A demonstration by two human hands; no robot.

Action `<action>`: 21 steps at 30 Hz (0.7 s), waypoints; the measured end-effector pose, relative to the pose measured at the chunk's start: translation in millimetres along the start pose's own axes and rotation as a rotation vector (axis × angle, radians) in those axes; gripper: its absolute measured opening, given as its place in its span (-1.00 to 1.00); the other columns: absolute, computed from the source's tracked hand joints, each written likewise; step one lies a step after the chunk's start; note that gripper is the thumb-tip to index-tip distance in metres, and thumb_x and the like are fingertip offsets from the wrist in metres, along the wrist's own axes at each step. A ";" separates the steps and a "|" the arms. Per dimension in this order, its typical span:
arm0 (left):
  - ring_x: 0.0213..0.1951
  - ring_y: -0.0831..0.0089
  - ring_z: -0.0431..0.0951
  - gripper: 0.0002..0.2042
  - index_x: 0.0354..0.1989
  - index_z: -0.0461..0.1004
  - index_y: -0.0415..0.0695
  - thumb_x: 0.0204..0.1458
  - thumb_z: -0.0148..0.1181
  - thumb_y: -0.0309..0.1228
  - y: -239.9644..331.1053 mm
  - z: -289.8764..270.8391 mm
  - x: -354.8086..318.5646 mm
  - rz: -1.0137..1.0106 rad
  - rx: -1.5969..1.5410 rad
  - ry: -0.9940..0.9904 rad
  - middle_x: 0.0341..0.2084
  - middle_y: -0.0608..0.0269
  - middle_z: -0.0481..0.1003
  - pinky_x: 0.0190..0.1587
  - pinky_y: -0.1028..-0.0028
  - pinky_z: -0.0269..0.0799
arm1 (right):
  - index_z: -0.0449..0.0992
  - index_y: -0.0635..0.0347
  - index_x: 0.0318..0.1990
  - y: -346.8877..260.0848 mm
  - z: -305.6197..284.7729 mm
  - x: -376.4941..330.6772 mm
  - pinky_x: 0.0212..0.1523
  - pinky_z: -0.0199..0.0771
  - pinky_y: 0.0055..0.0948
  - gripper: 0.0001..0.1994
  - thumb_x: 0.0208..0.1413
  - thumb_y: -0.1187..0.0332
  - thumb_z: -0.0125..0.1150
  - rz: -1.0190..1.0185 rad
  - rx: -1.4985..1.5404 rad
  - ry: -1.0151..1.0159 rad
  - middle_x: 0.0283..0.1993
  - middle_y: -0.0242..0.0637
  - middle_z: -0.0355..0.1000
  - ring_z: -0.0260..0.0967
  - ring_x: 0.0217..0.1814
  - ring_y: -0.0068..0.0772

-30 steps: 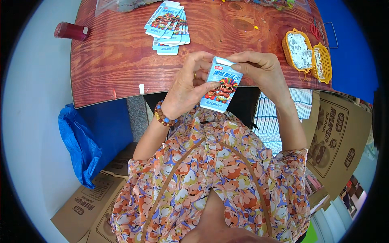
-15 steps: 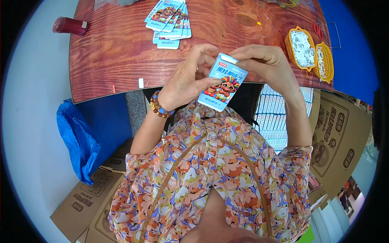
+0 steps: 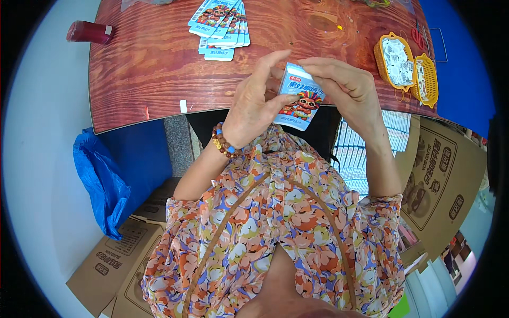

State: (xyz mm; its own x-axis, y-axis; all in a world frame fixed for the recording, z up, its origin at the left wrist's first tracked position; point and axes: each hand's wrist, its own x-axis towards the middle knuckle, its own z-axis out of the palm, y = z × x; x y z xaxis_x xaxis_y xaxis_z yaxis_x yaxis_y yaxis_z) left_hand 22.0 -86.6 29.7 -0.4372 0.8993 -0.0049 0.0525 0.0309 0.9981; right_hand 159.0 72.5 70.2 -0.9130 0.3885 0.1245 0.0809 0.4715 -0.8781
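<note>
Between my hands, just above the table's near edge, is a small light-blue carton printed with a cartoon figure. My left hand grips it from the left side, thumb across the front. At its upper right, my right hand closes over the top edge and corner. The top of the carton looks shut now; fingers hide part of it. A fanned stack of similar flat cartons lies at the back of the table.
The wooden table carries a dark red jar at left. Right are two yellow baskets with small white packets, and red scissors. Below right, a box of packed cartons stands beside brown cardboard. A blue bag hangs left.
The carton has tilted and risen slightly to the right with my left hand. My right hand's fingers have moved down over its top, where the pale open edge no longer shows.
</note>
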 end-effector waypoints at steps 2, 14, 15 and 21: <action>-0.22 0.34 0.62 -0.34 0.32 0.25 -0.07 -0.01 0.31 -0.63 -6.2 0.0 1.2 0.082 0.049 -0.001 -0.12 0.07 0.53 -0.18 0.41 0.56 | 0.61 0.21 0.02 1.5 2.8 -2.1 -0.37 0.42 -0.72 -0.75 0.23 0.55 0.12 -0.017 0.026 0.022 0.00 -0.30 0.57 0.45 -0.12 -0.72; -0.29 0.62 0.54 -0.34 0.37 0.27 -0.03 0.04 0.31 -0.57 -10.1 -5.9 -0.3 -0.033 -0.110 -0.192 -0.19 0.26 0.51 -0.19 0.56 0.52 | 0.58 0.28 0.01 19.0 -16.9 -7.9 -0.02 0.52 -0.49 -0.73 0.15 0.57 0.16 -0.102 -0.015 -0.140 0.02 -0.22 0.57 0.54 0.02 -0.39; -0.29 0.65 0.53 -0.34 0.39 0.26 -0.02 0.06 0.30 -0.56 -9.1 -7.0 0.4 -0.036 -0.134 -0.222 -0.21 0.28 0.51 -0.19 0.57 0.51 | 0.58 0.29 0.00 19.1 -18.3 -8.1 0.05 0.52 -0.43 -0.72 0.13 0.58 0.18 -0.081 0.004 -0.170 0.02 -0.20 0.57 0.55 0.05 -0.32; -0.30 0.66 0.54 -0.37 0.38 0.26 -0.06 0.09 0.26 -0.57 -10.0 -8.3 1.9 -0.073 -0.165 -0.278 -0.20 0.25 0.55 -0.19 0.57 0.52 | 0.60 0.28 -0.01 24.0 -19.6 -13.0 0.10 0.49 -0.41 -0.73 0.11 0.55 0.22 -0.175 -0.111 -0.181 0.04 -0.20 0.56 0.55 0.06 -0.27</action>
State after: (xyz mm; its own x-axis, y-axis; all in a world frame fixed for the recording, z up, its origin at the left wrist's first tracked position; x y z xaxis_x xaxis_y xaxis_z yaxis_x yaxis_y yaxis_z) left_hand 13.2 -88.9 20.2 -0.1711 0.9827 -0.0702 -0.1262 0.0488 0.9908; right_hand 180.6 94.3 56.5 -0.9726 0.1505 0.1771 -0.0506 0.6066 -0.7934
